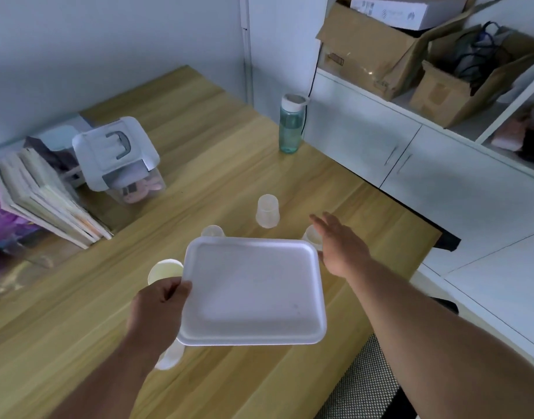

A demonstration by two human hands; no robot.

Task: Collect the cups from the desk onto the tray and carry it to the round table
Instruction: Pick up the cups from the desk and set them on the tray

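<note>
My left hand (159, 309) grips the left edge of an empty white tray (253, 291) and holds it above the wooden desk (229, 164). Several pale plastic cups stand on the desk around the tray. One upside-down cup (267, 211) stands beyond the tray. A second cup (212, 231) peeks out over the tray's far edge. Another cup (165, 270) sits by my left thumb, and one more cup (170, 356) shows under my left wrist. My right hand (339, 243) is open, fingers spread, just over a cup (311, 235) at the tray's far right corner.
A teal water bottle (291, 127) stands at the desk's far right edge. A lidded plastic box (120, 158) and a stack of books (48, 198) occupy the left side. White cabinets (410, 152) with cardboard boxes (380, 46) line the right. A mesh chair (365, 385) sits below.
</note>
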